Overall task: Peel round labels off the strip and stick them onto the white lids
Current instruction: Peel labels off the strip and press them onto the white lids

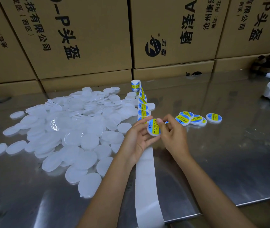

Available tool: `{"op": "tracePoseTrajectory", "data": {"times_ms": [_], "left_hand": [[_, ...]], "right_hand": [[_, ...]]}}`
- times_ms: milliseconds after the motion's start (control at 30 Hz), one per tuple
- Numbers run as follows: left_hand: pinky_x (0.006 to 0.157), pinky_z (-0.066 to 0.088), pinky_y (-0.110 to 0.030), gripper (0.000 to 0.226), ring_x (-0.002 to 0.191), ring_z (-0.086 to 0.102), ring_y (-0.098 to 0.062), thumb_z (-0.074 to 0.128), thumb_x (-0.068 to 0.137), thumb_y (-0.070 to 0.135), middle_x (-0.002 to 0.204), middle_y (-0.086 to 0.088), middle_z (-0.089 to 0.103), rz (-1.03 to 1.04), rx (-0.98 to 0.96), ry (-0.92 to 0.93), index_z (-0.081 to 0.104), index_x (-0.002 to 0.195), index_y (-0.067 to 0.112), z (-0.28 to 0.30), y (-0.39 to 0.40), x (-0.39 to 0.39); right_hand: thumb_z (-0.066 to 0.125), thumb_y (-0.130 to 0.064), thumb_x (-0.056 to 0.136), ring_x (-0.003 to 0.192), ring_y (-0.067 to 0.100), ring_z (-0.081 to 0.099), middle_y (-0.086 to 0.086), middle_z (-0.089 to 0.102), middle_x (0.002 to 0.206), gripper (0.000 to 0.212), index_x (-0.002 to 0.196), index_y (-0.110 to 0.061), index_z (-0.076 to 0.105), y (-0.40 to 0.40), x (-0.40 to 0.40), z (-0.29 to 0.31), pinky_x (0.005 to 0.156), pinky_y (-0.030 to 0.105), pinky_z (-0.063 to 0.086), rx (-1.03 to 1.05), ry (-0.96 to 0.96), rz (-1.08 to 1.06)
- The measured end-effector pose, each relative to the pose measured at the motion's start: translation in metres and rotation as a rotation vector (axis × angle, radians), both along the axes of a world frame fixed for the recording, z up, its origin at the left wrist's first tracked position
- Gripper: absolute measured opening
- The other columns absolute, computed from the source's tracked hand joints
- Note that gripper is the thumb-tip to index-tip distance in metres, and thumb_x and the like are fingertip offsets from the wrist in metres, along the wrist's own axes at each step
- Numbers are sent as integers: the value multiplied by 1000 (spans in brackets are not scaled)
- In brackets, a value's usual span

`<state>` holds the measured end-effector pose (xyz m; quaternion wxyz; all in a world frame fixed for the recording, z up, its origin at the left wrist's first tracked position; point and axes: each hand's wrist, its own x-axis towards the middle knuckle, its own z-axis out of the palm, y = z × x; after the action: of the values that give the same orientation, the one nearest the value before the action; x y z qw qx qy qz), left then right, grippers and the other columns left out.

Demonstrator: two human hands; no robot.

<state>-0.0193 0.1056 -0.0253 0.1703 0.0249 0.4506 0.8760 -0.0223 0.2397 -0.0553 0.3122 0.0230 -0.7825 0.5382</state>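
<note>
Both hands grip one round white lid above the shiny metal counter: left hand cradles its rim, right hand thumb presses the glossy label (blue-yellow); paper strip beneath.

Shiny metal worktop: heap of bare white lids left, label strip running near to far at centre, few labelled lids right, cardboard boxes at far edge.

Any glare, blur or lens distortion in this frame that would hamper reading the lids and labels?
Head view: metal table reflects glare patches; white lid pile is washed out, edges merging; wide-angle bends the cartons; held lid label is readable, the fingers slightly soft.
</note>
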Motion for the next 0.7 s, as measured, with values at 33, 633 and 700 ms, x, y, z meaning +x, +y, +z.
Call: {"op": "tracePoseTrajectory", "data": {"times_ms": [33, 633, 700], "left_hand": [[77, 61, -35, 35, 104, 72, -27, 51, 97, 0, 114, -14, 74, 2, -31, 22, 63, 128, 10, 0, 0, 0], [54, 57, -27, 20, 66, 71, -16, 80, 83, 9, 91, -19, 74, 455, -342, 134, 67, 92, -3, 2, -11, 0], [57, 60, -33, 18, 73, 74, -23, 79, 85, 11, 92, -20, 75, 444, -320, 138, 65, 89, 1, 2, -10, -1]], "right_hand": [[59, -28, 98, 47, 10, 28, -6, 33, 46, 27, 76, -14, 52, 1, 0, 0, 48, 23, 24, -3, 0, 2], [79, -35, 81, 50, 7, 35, -5, 43, 50, 27, 103, -26, 66, -13, 3, 1, 52, 20, 31, 5, -69, 235], [76, -35, 84, 47, 8, 32, -8, 38, 46, 22, 103, -26, 68, -12, 3, 1, 50, 20, 29, -19, -69, 228]]}}
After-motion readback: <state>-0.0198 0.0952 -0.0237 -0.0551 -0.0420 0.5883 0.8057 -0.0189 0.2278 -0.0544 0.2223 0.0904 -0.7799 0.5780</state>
